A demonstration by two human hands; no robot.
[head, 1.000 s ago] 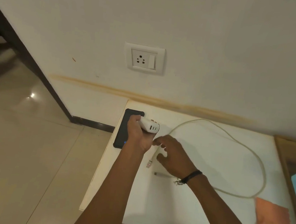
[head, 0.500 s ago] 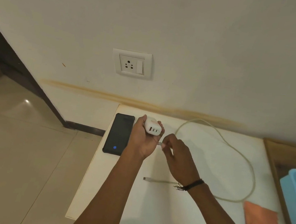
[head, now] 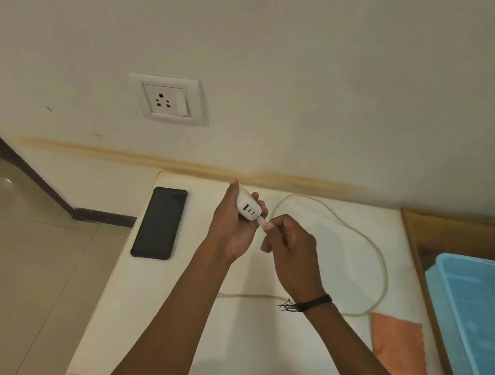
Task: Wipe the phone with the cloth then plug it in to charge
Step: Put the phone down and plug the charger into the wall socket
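A black phone (head: 159,223) lies flat at the left edge of the white table (head: 248,360). My left hand (head: 231,226) holds a white charger adapter (head: 248,209) above the table, ports facing me. My right hand (head: 291,249) pinches the plug end of the pale cable (head: 371,244) and presses it at the adapter's rightmost port. The cable loops across the table; its other end lies near my left forearm. An orange cloth (head: 400,355) rests at the table's right front.
A white wall socket with switch (head: 169,100) sits on the wall above the phone. A light blue plastic tub (head: 480,322) stands on a wooden tray (head: 416,238) to the right. Tiled floor lies left of the table.
My right hand picked the cable plug off the table and brought it up to the adapter's port. My left hand turned the adapter slightly; the phone is fully uncovered.
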